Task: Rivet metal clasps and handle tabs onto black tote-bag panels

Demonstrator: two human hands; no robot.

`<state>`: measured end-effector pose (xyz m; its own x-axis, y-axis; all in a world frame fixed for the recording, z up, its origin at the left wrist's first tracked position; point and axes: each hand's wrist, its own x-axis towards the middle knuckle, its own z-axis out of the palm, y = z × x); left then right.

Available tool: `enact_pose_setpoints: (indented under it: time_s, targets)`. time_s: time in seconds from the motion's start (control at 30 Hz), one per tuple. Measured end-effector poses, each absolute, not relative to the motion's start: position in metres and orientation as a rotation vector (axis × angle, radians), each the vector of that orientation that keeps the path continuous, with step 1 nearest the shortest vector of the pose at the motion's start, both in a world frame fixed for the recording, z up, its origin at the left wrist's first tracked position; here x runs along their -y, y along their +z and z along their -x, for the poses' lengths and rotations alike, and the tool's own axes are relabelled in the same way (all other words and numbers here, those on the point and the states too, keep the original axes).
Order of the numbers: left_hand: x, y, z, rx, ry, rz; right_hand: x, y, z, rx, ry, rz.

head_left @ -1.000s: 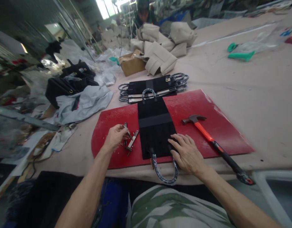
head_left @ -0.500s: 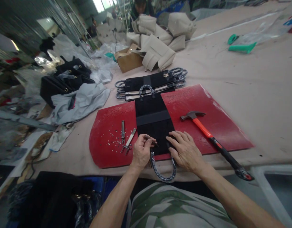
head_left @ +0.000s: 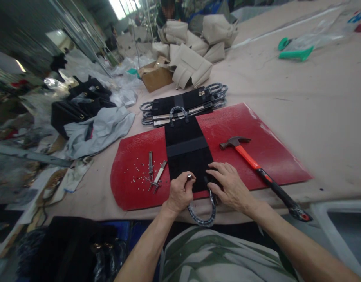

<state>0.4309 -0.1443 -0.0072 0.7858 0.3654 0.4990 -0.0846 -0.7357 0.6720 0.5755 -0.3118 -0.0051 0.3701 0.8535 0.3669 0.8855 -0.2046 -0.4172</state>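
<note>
My left hand point(head_left: 180, 190) is closed around a metal punch point(head_left: 189, 176), whose round top end shows above the fingers; its lower end is hidden. Under it lies a black bag panel point(head_left: 188, 147) with a wrapped, rope-like handle at each end. The near handle point(head_left: 208, 219) curves over the table edge between my hands. My right hand point(head_left: 227, 186) has its fingers spread, with thumb and fingertips at the panel's right edge beside that handle's end. A claw hammer point(head_left: 253, 162) with an orange and black grip rests to the right. Two metal pronged tools point(head_left: 158, 176) lie on the left.
A red board point(head_left: 139, 145) beneath the panel bears several tiny pale bits. Behind it are stacked black panels point(head_left: 180, 102) with handles, a cardboard box point(head_left: 157, 78) and beige bags point(head_left: 192, 64). Black bags point(head_left: 80, 103) and grey cloth point(head_left: 101, 127) lie at left. A person point(head_left: 168, 17) is at the back.
My left hand has turned and shifted slightly right, and the punch now stands more upright with its top end facing me. My right hand has stayed nearly in place.
</note>
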Motion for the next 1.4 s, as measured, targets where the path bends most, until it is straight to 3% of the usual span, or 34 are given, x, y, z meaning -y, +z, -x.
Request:
enact_pose_setpoints:
  time_s: [0.17,0.3,0.43,0.53,0.63,0.83,0.93,1.07,1.17,1.27,1.4]
  targets:
    - [0.144,-0.015,-0.430,-0.224,0.800,-2.249,0.348,0.010,-0.614,1.212,-0.318,2.516]
    - [0.144,-0.016,-0.431,-0.195,0.809,-2.247,0.373,0.020,-0.639,0.954,-0.013,2.785]
    - [0.145,-0.016,-0.433,-0.195,0.828,-2.233,0.373,0.033,-0.634,0.454,0.804,2.160]
    - [0.145,-0.017,-0.433,-0.215,0.825,-2.220,0.363,0.054,-0.613,0.262,1.014,1.813]
    - [0.146,-0.017,-0.433,-0.222,0.821,-2.215,0.353,0.084,-0.587,0.365,0.844,1.824]
    - [0.145,-0.018,-0.433,-0.246,0.816,-2.215,0.343,0.118,-0.556,1.425,-0.177,2.028]
    - [0.145,-0.019,-0.434,-0.241,0.824,-2.219,0.343,0.127,-0.554,1.715,-0.321,2.086]
    - [0.145,-0.019,-0.433,-0.237,0.797,-2.203,0.345,0.140,-0.549,1.496,-0.477,1.999]
    - [0.145,-0.019,-0.433,-0.250,0.781,-2.193,0.350,0.131,-0.546,1.515,-0.434,2.035]
    - [0.145,-0.018,-0.433,-0.239,0.782,-2.198,0.357,0.112,-0.553,1.566,-0.147,2.207]
    - [0.146,-0.015,-0.434,-0.244,0.787,-2.210,0.366,0.091,-0.582,1.185,0.227,2.279]
